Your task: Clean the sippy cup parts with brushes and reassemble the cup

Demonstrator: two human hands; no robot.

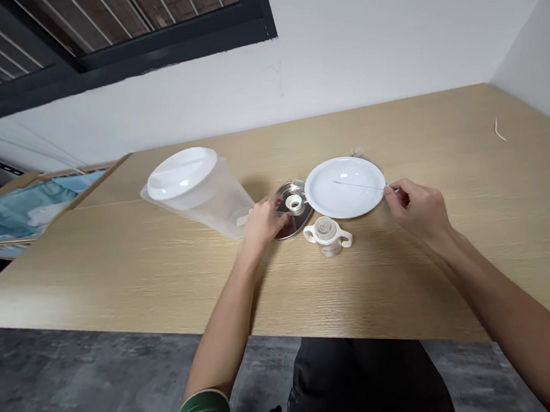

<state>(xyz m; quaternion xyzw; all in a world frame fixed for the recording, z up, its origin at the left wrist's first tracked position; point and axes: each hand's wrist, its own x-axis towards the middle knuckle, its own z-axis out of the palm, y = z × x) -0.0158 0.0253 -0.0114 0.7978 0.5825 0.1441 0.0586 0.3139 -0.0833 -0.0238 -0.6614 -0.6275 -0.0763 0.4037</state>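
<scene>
My right hand (417,207) is closed in a pinch at the right rim of a white plate (338,204), holding the end of a thin stick (361,186) that reaches over the plate. My left hand (264,220) is at the left part of a shiny metal tray (287,231); its fingers are curved, and whether they hold anything is unclear. A small white ring-shaped part (294,204) lies on the tray. Just below the plate stands a small two-handled cup (329,242) with a spiral-patterned top. Left of my left hand is a translucent pitcher (216,202) with a white lid.
At the far left, a basket (28,240) holds blue-green cloth. A small bent pale strip (498,130) lies at the table's right. Something greyish and feathery (359,154) shows behind the plate. A white wall and window bound the wooden table (129,267).
</scene>
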